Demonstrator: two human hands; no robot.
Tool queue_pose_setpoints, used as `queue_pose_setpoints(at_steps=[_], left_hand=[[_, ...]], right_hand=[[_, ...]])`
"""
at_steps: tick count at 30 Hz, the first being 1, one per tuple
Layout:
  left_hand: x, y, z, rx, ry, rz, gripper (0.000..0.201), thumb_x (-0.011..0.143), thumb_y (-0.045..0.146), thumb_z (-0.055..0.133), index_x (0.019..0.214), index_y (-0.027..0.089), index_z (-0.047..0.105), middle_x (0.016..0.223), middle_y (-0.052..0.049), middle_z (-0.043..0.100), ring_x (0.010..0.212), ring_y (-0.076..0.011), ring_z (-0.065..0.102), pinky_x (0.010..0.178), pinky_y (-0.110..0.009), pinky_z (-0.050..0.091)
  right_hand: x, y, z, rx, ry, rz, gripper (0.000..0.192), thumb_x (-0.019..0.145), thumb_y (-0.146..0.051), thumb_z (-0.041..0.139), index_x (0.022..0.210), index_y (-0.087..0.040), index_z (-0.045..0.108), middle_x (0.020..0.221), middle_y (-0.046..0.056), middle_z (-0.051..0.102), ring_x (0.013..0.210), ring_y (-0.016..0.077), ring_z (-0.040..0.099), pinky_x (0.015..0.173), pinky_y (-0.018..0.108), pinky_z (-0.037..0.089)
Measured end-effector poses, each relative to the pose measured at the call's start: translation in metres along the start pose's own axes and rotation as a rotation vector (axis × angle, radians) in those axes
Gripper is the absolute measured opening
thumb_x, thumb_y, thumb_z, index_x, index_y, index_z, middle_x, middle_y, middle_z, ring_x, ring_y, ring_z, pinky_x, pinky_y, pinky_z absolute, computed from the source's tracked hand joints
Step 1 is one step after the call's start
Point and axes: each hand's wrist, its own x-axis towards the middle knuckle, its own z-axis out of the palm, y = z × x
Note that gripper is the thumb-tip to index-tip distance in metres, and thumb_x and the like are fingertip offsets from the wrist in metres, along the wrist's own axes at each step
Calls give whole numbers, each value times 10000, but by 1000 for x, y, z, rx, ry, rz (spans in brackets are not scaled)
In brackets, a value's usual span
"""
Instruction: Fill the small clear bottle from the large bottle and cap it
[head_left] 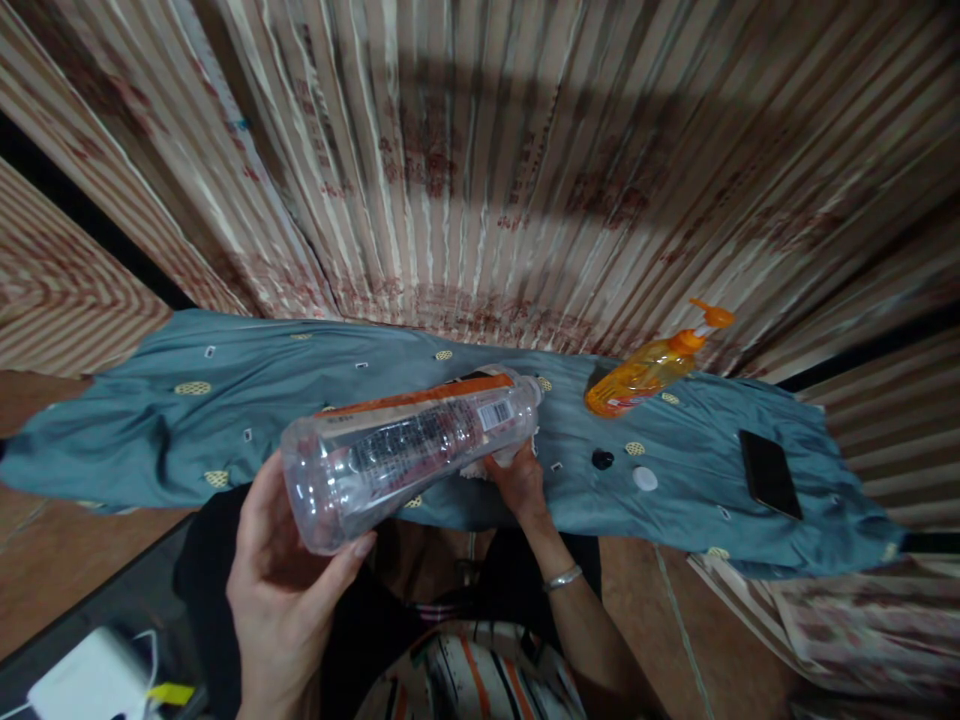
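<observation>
Holding the clear plastic bottle (409, 450) level above the lap is the work shown, and it appears to be a wiping or drying step. The left hand (289, 580) grips the bottle's base end, fingers and thumb wrapped around it. The right hand (517, 480) sits under the bottle's neck end, clenched on what looks like a pale cloth (480, 468) pressed to the bottle. For a clean result, keep the base grip firm while the cloth hand works along the wall, and turn the bottle with the base hand rather than the cloth hand. The open mouth points away from the body; keep it off the fabric.

Beyond the bottle lies a blue-grey sheet (225, 400) spread over a low surface. On it, right of the bottle, rest a small black cap (602, 459) and a white cap (644, 478), then an orange pump bottle (652, 368) lying on its side, and farther right a dark phone (769, 472). A striped curtain (480, 160) hangs behind.

Limits of view: the cloth is mostly hidden by the bottle. The label text is unreadable. What supports the sheet is covered. A white box (90, 680) left of the bottle, nearest the camera, is cut off and blurred.
</observation>
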Motion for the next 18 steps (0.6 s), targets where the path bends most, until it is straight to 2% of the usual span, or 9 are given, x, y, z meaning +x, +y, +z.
queue_pose_setpoints(at_steps=[4, 10, 18], left_hand=[[0, 0, 0, 3, 2, 2, 928, 492, 386, 1160, 1364, 527, 876, 1473, 54, 862, 1531, -334, 736, 1193, -344, 664], [1, -1, 1, 5, 0, 0, 937, 486, 374, 1157, 1366, 528, 874, 1477, 53, 860, 1522, -338, 743, 1207, -354, 657], [-1, 0, 1, -2, -17, 4, 921, 513, 412, 1158, 1376, 534, 863, 1489, 53, 850, 1622, -373, 657, 1293, -454, 608]], right_hand=[[0, 0, 1, 13, -4, 14, 698, 919, -465, 864, 1466, -112, 615, 1327, 287, 858, 1228, 422, 865, 1059, 537, 719], [0, 1, 3, 12, -4, 29, 736, 912, -454, 858, 1495, -89, 594, 1351, 312, 850, 1259, 442, 857, 1084, 577, 708], [1, 6, 2, 7, -6, -10, 728, 941, -514, 830, 1498, -102, 606, 1354, 305, 846, 1225, 427, 858, 1059, 582, 716]])
